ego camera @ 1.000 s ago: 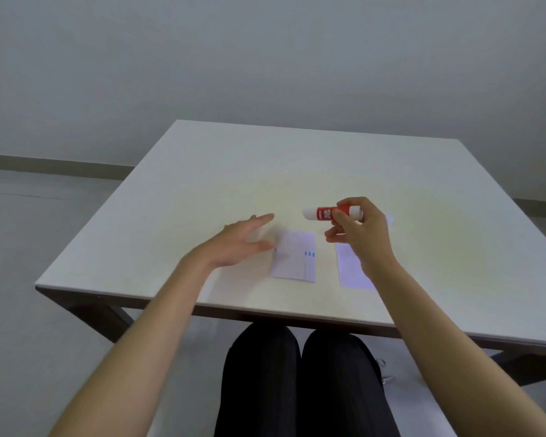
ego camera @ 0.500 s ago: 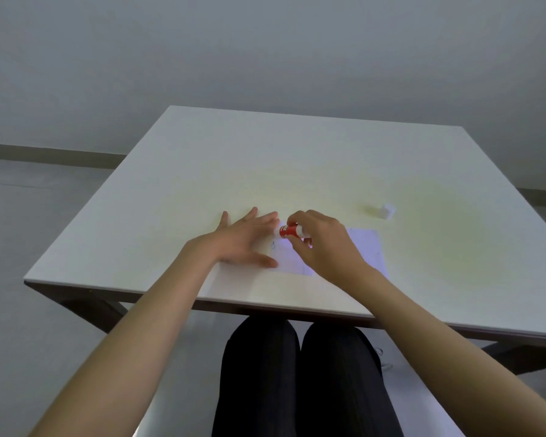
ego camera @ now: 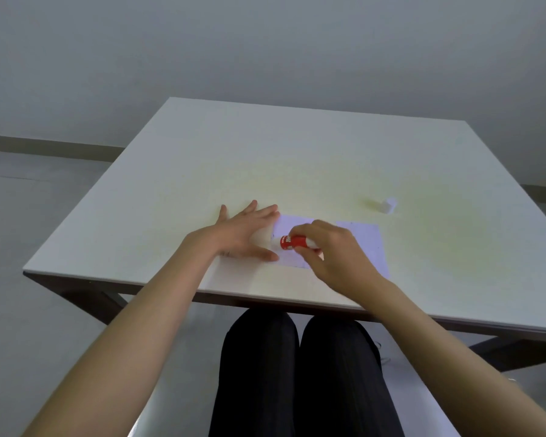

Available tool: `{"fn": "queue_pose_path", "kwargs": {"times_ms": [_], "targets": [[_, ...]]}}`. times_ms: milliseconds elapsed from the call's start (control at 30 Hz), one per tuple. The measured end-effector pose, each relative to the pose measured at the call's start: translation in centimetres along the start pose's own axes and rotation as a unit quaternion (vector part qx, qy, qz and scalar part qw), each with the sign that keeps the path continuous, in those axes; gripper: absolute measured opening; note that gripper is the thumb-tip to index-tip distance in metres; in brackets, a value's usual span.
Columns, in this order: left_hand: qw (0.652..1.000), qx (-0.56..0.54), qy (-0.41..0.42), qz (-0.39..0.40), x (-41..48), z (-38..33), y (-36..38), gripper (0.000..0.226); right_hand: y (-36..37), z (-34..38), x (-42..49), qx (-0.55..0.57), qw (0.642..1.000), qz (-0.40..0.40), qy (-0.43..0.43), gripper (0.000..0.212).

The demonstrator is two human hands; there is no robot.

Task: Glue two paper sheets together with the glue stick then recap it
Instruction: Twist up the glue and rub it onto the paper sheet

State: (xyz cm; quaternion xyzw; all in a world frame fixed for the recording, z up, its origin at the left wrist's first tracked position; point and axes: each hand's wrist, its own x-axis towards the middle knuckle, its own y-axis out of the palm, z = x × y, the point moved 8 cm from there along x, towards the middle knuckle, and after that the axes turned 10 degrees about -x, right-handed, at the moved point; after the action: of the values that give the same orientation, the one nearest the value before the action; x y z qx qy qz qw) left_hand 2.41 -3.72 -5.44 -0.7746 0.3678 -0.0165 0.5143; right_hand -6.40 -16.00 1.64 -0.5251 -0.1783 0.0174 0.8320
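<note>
The fingers [ego camera: 309,247] of the right hand [ego camera: 338,257] were curled around the red glue stick [ego camera: 292,242], holding it nearly flat with its uncapped tip pointing left, at or just above the left paper sheet [ego camera: 292,225]; actual contact could not be told. The left hand [ego camera: 243,233] lay flat with its fingers [ego camera: 262,212] spread wide, holding nothing, its fingertips at that sheet's left edge. The right paper sheet [ego camera: 368,244] lay just beside the first, partly hidden by the right hand, both sheets near the front edge of the white surface [ego camera: 265,152]. The white cap [ego camera: 388,205] stood apart, behind and to the right of the sheets. The far half and both side margins of the surface lay open.
</note>
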Motion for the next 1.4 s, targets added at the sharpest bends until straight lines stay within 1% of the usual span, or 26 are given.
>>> {"fn": "queue_pose_path", "kwargs": {"times_ms": [33,133,200,267,333,367,400,433,500,600,700,767,833,933,1033,1100,1133,1200,1233,1267,1300,1400], "targets": [[1.0,0.002,0.001,0.001,0.0,-0.1,0.0,0.096,-0.3,-0.6,0.3,-0.002,1.0,-0.005,0.014,0.017],[1.0,0.002,0.008,0.006,-0.3,-0.3,-0.2,0.096,-1.6,-3.9,1.4,-0.023,0.994,-0.037,0.101,0.019],[1.0,-0.001,0.007,0.007,-0.4,-0.3,-0.3,0.096,-2.0,-4.6,1.2,-0.031,0.99,-0.046,0.127,0.02],[1.0,0.0,0.003,0.006,-0.4,-0.4,-0.2,0.098,-1.9,-3.1,0.1,-0.035,0.995,-0.042,0.088,0.018],[1.0,0.015,-0.006,0.007,-0.2,-0.4,0.1,0.102,-1.2,-0.8,-1.2,-0.009,0.999,-0.004,0.031,0.018],[1.0,0.026,-0.01,0.008,-0.1,-0.5,0.2,0.103,-0.9,-0.2,-1.6,0.001,1.0,0.014,0.018,0.019],[0.999,0.031,-0.012,0.007,0.0,-0.4,0.2,0.104,-1.0,-0.1,-1.6,-0.003,1.0,0.011,0.018,0.019],[1.0,0.025,-0.011,0.005,-0.1,-0.4,0.2,0.104,-1.4,-0.5,-1.2,-0.015,0.999,-0.01,0.028,0.018],[1.0,-0.006,0.002,-0.002,-0.4,-0.3,0.2,0.104,-2.1,-2.1,0.0,-0.028,0.997,-0.035,0.067,0.017],[0.999,-0.038,0.015,-0.012,-0.8,-0.3,0.0,0.108,-2.1,-3.7,1.2,-0.036,0.994,-0.018,0.098,0.02],[1.0,-0.019,0.009,0.003,-0.7,-0.5,0.0,0.101,-2.1,-3.9,1.5,-0.048,0.994,-0.02,0.099,0.021],[1.0,-0.003,0.0,0.019,-0.5,-0.3,0.1,0.096,-2.4,-3.8,1.3,-0.048,0.993,-0.036,0.1,0.02],[1.0,0.009,-0.008,0.029,-0.4,-0.1,0.1,0.097,-2.2,-2.8,1.1,-0.032,0.995,-0.044,0.078,0.019],[0.999,0.013,-0.013,0.033,-0.2,-0.1,0.2,0.098,-0.8,-0.9,0.0,0.008,1.0,-0.004,0.029,0.02],[0.999,0.015,-0.019,0.034,-0.1,-0.1,0.2,0.1,-0.5,-0.9,-1.0,0.065,0.997,0.042,0.021,0.019],[0.999,0.013,-0.02,0.039,-0.2,-0.1,0.1,0.1,-0.7,-2.6,-1.0,0.091,0.993,0.066,0.047,0.019],[0.999,0.013,-0.02,0.042,-0.2,-0.2,0.1,0.1,-1.0,-3.9,-0.8,0.097,0.99,0.061,0.076,0.019],[0.999,0.015,-0.022,0.045,-0.2,-0.1,0.1,0.099,-1.9,-6.1,-0.5,0.102,0.985,0.02,0.14,0.02],[0.999,0.016,-0.024,0.045,-0.3,-0.1,0.0,0.099,-2.3,-6.6,-0.5,0.095,0.983,-0.001,0.154,0.02],[0.999,0.017,-0.024,0.044,-0.3,-0.1,0.0,0.099,-2.4,-6.5,-0.6,0.085,0.985,-0.011,0.15,0.02],[0.999,0.018,-0.024,0.043,-0.3,-0.2,0.1,0.099,-2.4,-5.9,-0.8,0.076,0.988,-0.004,0.132,0.02],[0.999,0.016,-0.023,0.04,-0.3,-0.2,0.1,0.1,-1.7,-4.0,-2.1,0.092,0.991,0.072,0.063,0.02]]}}
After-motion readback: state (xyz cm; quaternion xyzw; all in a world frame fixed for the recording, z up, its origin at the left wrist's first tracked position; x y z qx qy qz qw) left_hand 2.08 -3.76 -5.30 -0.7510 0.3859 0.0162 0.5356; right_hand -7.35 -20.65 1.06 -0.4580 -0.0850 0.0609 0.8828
